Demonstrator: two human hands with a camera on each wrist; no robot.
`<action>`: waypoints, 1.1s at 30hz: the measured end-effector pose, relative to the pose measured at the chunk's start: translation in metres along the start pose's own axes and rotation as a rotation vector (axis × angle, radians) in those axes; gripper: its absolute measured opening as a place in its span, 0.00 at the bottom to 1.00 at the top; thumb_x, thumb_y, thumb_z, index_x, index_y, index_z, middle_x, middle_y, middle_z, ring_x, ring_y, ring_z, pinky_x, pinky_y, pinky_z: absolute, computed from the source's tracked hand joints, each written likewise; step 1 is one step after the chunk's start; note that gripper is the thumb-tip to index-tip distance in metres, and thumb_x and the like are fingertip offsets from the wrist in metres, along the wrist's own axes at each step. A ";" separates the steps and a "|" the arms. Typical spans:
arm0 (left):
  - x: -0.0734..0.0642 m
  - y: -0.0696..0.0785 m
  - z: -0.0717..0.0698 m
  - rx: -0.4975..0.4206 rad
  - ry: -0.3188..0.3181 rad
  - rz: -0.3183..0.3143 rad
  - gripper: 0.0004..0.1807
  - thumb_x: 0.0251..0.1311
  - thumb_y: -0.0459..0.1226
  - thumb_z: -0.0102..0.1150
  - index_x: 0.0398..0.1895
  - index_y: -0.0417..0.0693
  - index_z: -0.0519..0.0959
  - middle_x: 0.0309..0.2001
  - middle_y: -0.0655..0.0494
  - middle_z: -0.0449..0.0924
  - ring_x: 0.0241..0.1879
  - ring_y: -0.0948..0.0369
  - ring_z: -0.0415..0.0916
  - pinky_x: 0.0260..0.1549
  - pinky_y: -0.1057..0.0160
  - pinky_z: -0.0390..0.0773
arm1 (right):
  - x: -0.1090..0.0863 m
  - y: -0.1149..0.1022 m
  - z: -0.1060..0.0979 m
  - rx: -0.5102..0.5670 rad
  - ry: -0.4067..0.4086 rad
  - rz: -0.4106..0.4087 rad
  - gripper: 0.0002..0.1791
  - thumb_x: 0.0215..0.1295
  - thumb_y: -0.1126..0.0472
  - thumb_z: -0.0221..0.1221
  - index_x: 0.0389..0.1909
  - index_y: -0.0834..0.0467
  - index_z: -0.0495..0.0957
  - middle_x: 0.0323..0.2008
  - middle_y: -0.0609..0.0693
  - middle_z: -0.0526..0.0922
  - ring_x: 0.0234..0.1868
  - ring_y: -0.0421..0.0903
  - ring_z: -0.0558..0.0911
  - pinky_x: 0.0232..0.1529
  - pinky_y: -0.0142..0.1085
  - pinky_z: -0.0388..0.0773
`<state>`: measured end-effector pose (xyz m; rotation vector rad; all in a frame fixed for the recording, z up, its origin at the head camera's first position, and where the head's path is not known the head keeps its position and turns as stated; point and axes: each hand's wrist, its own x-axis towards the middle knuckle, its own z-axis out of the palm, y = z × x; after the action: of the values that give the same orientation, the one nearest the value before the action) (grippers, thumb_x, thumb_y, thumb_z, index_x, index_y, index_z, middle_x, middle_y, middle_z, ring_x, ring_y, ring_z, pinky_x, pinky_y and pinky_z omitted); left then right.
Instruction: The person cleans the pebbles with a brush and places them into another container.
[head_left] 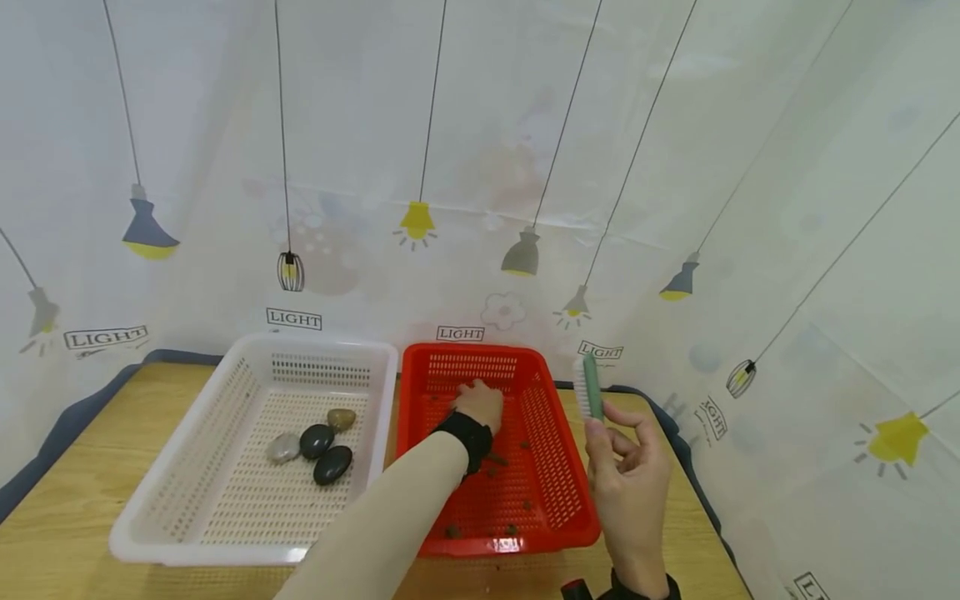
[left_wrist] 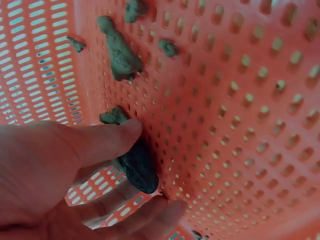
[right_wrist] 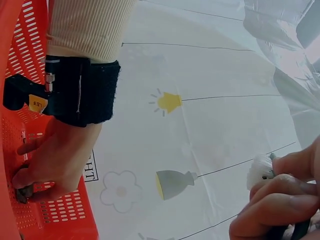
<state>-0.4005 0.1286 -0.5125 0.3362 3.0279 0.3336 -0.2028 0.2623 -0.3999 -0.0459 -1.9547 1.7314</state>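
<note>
My left hand (head_left: 480, 406) reaches down into the red basket (head_left: 408, 375). In the left wrist view its thumb and fingers pinch a dark stone (left_wrist: 141, 170) with greenish-brown mud on its upper end, low over the perforated floor. Beside it lie a long lump of mud (left_wrist: 120, 55) and smaller bits. To the right of the basket, my right hand (head_left: 630, 475) holds a green brush (head_left: 592, 387) upright between thumb and fingers, white bristles facing left. The right wrist view catches only part of the bristles (right_wrist: 261, 172).
Left of the red basket stands a white basket (head_left: 390, 383) holding two black stones (head_left: 332, 465), a brown stone (head_left: 341, 419) and a pale grey stone (head_left: 284, 448). Both baskets sit on a wooden table (head_left: 75, 500), with a lamp-patterned sheet (head_left: 465, 125) hanging behind.
</note>
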 end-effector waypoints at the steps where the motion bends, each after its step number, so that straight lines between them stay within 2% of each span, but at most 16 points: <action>1: 0.006 -0.003 0.007 -0.002 0.015 0.016 0.12 0.81 0.35 0.70 0.61 0.48 0.93 0.61 0.34 0.86 0.58 0.38 0.84 0.49 0.36 0.97 | 0.000 0.001 0.000 -0.003 -0.004 0.005 0.12 0.88 0.65 0.65 0.65 0.57 0.82 0.27 0.47 0.88 0.12 0.33 0.63 0.11 0.28 0.62; 4: 0.025 -0.014 0.029 -0.001 0.056 0.075 0.10 0.78 0.34 0.73 0.57 0.47 0.94 0.55 0.32 0.87 0.53 0.39 0.85 0.43 0.39 0.98 | 0.001 0.002 0.001 -0.016 -0.017 0.017 0.13 0.88 0.64 0.66 0.66 0.57 0.83 0.27 0.47 0.88 0.11 0.33 0.63 0.12 0.27 0.63; 6: 0.034 -0.018 0.039 0.009 0.066 0.091 0.10 0.79 0.35 0.73 0.57 0.47 0.94 0.55 0.31 0.87 0.53 0.38 0.86 0.43 0.40 0.98 | 0.001 0.002 0.001 -0.022 -0.026 0.019 0.13 0.88 0.64 0.66 0.66 0.57 0.83 0.28 0.47 0.88 0.11 0.33 0.63 0.11 0.27 0.63; 8: 0.036 -0.020 0.043 0.021 0.062 0.102 0.10 0.79 0.35 0.72 0.58 0.47 0.94 0.56 0.30 0.87 0.53 0.37 0.87 0.43 0.41 0.98 | 0.001 0.002 0.002 -0.023 -0.033 0.020 0.13 0.88 0.64 0.66 0.66 0.56 0.83 0.26 0.47 0.87 0.11 0.33 0.63 0.11 0.26 0.63; 11: 0.031 -0.021 0.037 0.013 0.041 0.106 0.10 0.81 0.34 0.71 0.58 0.46 0.94 0.58 0.29 0.87 0.55 0.35 0.87 0.47 0.39 0.97 | 0.000 0.002 0.002 -0.017 -0.038 0.018 0.13 0.88 0.64 0.66 0.66 0.57 0.83 0.25 0.46 0.86 0.11 0.33 0.63 0.11 0.27 0.63; 12: 0.029 -0.021 0.034 0.003 0.043 0.111 0.10 0.80 0.33 0.71 0.58 0.45 0.94 0.57 0.29 0.87 0.54 0.34 0.87 0.49 0.38 0.97 | 0.000 0.002 0.002 -0.015 -0.040 0.017 0.13 0.88 0.64 0.66 0.66 0.57 0.83 0.25 0.47 0.86 0.10 0.33 0.63 0.11 0.27 0.63; 13: 0.018 -0.021 0.023 -0.001 0.048 0.118 0.10 0.80 0.32 0.70 0.58 0.45 0.93 0.58 0.29 0.87 0.55 0.34 0.86 0.50 0.38 0.96 | 0.000 0.002 0.002 -0.014 -0.040 0.020 0.13 0.88 0.64 0.66 0.66 0.57 0.83 0.26 0.46 0.87 0.10 0.33 0.63 0.11 0.26 0.63; 15: 0.015 -0.023 0.015 -0.015 0.052 0.140 0.10 0.79 0.31 0.71 0.57 0.45 0.93 0.57 0.30 0.88 0.54 0.35 0.87 0.52 0.38 0.95 | 0.000 0.001 0.002 -0.015 -0.039 0.018 0.13 0.88 0.64 0.66 0.66 0.58 0.83 0.27 0.47 0.89 0.10 0.33 0.64 0.11 0.26 0.64; 17: 0.014 -0.025 0.009 -0.039 0.057 0.179 0.09 0.77 0.30 0.72 0.56 0.44 0.93 0.55 0.32 0.89 0.53 0.36 0.88 0.52 0.38 0.94 | 0.000 0.002 0.002 -0.019 -0.042 0.016 0.13 0.88 0.64 0.66 0.66 0.58 0.83 0.28 0.46 0.90 0.10 0.34 0.64 0.11 0.27 0.64; 19: 0.012 -0.029 -0.001 -0.056 0.042 0.227 0.09 0.74 0.30 0.74 0.53 0.45 0.92 0.51 0.38 0.91 0.49 0.42 0.89 0.50 0.42 0.93 | 0.000 0.002 0.002 -0.024 -0.044 0.012 0.14 0.88 0.64 0.66 0.66 0.60 0.82 0.30 0.45 0.92 0.10 0.34 0.64 0.11 0.27 0.64; 20: 0.020 -0.033 0.002 -0.081 0.036 0.257 0.08 0.72 0.29 0.76 0.50 0.44 0.91 0.47 0.40 0.92 0.44 0.45 0.89 0.46 0.43 0.92 | 0.000 0.002 0.002 -0.026 -0.046 0.009 0.14 0.88 0.63 0.66 0.67 0.60 0.82 0.31 0.45 0.93 0.10 0.35 0.64 0.11 0.27 0.64; 24: -0.007 -0.034 -0.042 -0.203 0.001 0.321 0.09 0.65 0.27 0.81 0.36 0.42 0.86 0.31 0.50 0.86 0.30 0.57 0.78 0.31 0.56 0.82 | 0.000 0.001 0.004 -0.026 -0.051 -0.002 0.14 0.88 0.63 0.66 0.66 0.60 0.82 0.33 0.44 0.95 0.09 0.34 0.65 0.11 0.27 0.65; 27: -0.034 -0.033 -0.073 -0.268 0.006 0.361 0.19 0.63 0.26 0.83 0.22 0.45 0.79 0.20 0.56 0.73 0.23 0.60 0.66 0.22 0.64 0.69 | -0.002 -0.001 0.005 -0.026 -0.058 0.000 0.13 0.88 0.62 0.66 0.66 0.59 0.83 0.33 0.44 0.95 0.10 0.34 0.66 0.12 0.26 0.66; 29: -0.046 -0.034 -0.086 -0.287 0.020 0.388 0.25 0.61 0.25 0.83 0.16 0.48 0.76 0.17 0.61 0.67 0.21 0.63 0.61 0.20 0.66 0.61 | -0.003 0.000 0.006 -0.029 -0.061 -0.003 0.13 0.89 0.62 0.65 0.66 0.58 0.83 0.36 0.42 0.97 0.10 0.34 0.66 0.12 0.26 0.66; 31: -0.056 -0.035 -0.095 -0.299 0.020 0.411 0.24 0.61 0.24 0.81 0.15 0.47 0.77 0.17 0.62 0.65 0.23 0.63 0.59 0.21 0.66 0.58 | -0.004 0.000 0.007 -0.026 -0.063 -0.014 0.13 0.89 0.63 0.65 0.66 0.58 0.84 0.38 0.42 0.97 0.10 0.34 0.66 0.12 0.26 0.65; 33: -0.066 -0.039 -0.102 -0.331 0.014 0.423 0.16 0.61 0.23 0.80 0.20 0.45 0.85 0.20 0.62 0.74 0.25 0.64 0.63 0.23 0.67 0.63 | -0.005 0.001 0.008 -0.018 -0.067 -0.028 0.13 0.88 0.64 0.65 0.66 0.60 0.84 0.41 0.41 0.98 0.11 0.33 0.65 0.12 0.26 0.64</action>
<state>-0.3550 0.0558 -0.4182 0.9424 2.8184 0.8502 -0.2016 0.2537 -0.4033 0.0338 -2.0091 1.7179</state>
